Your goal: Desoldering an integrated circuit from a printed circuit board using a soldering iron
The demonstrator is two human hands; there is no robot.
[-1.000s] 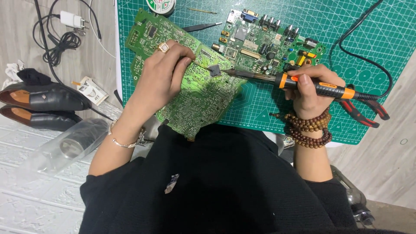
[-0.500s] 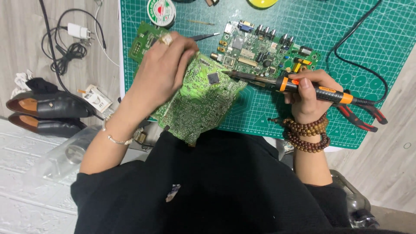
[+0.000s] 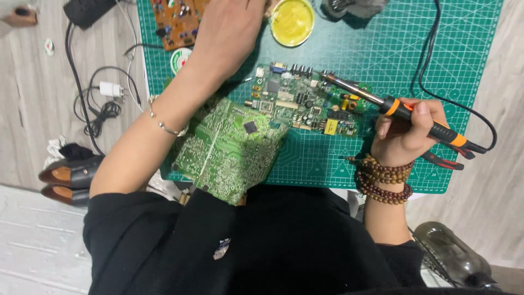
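tin (image 3: 292, 22): yellow paste (open) | right hand (image 3: 401, 136): soldering iron (image 3: 398, 109)

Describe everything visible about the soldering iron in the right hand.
The soldering iron is a slim tool with a black handle, orange bands at the collar and near the rear, and a long dark metal shaft ending in a tip. It lies tilted, tip pointing up-left over the smaller circuit board; whether the tip touches it cannot be told. The right hand grips the handle like a pen. A black cord trails from its rear across the green cutting mat.
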